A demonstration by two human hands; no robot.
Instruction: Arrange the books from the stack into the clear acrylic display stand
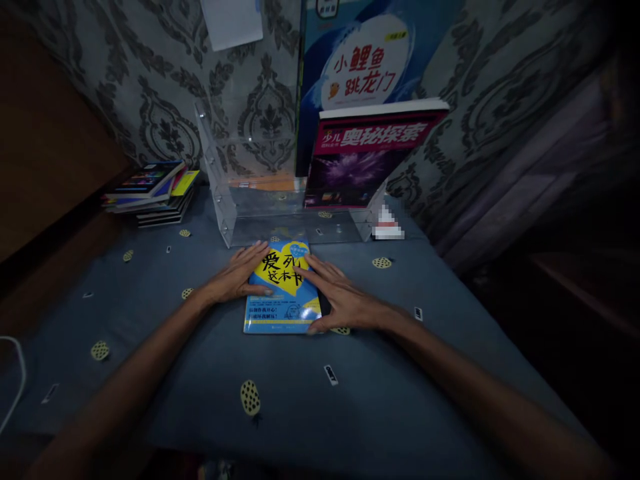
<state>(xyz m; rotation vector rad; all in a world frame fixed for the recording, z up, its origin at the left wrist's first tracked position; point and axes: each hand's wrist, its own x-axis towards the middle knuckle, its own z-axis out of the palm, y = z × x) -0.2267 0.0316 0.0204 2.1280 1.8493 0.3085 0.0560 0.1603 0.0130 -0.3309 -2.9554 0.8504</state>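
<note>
A blue and yellow book (281,312) lies flat on the blue patterned cloth (350,393), just in front of a clear acrylic book stand (220,193). My left hand (239,275) rests on the book's left edge with fingers stretched flat. My right hand (336,296) lies on the book's right edge, fingers spread, thumb along the lower right corner. Both hands touch the book without lifting it.
In the stand lean a pink-covered book (360,160) and a tall blue one (360,60) behind it. A stack of thin books (150,193) sits at the back left. A small white object (387,225) lies right of the stand. Patterned wallpaper lines the back.
</note>
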